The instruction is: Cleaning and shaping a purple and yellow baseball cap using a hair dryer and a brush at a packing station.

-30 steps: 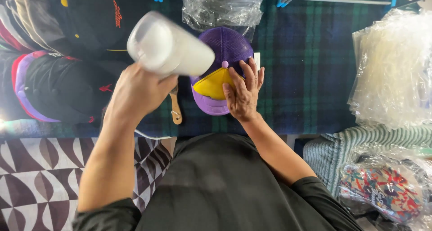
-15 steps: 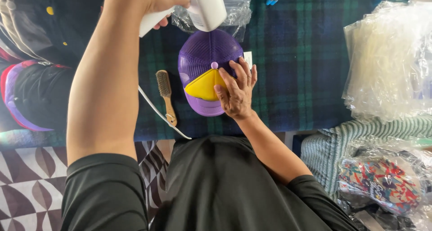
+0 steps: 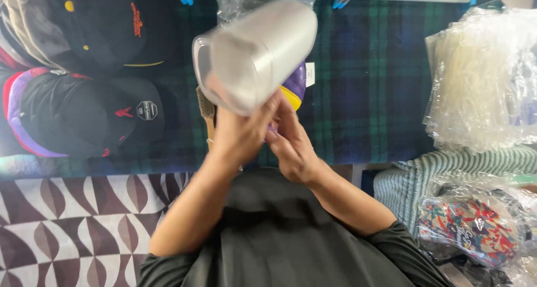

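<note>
Left hand (image 3: pixel 241 133) gripping one white appliance (image 3: pixel 254 55); right hand (image 3: pixel 291 144) fingers together beside it; one purple cap (image 3: pixel 295 86) beneath.

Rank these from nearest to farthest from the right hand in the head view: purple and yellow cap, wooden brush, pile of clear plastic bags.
1. Purple and yellow cap: under the right hand, mostly hidden.
2. Wooden brush: left of it, past the left hand holding the white appliance.
3. Pile of clear plastic bags: far right.
</note>
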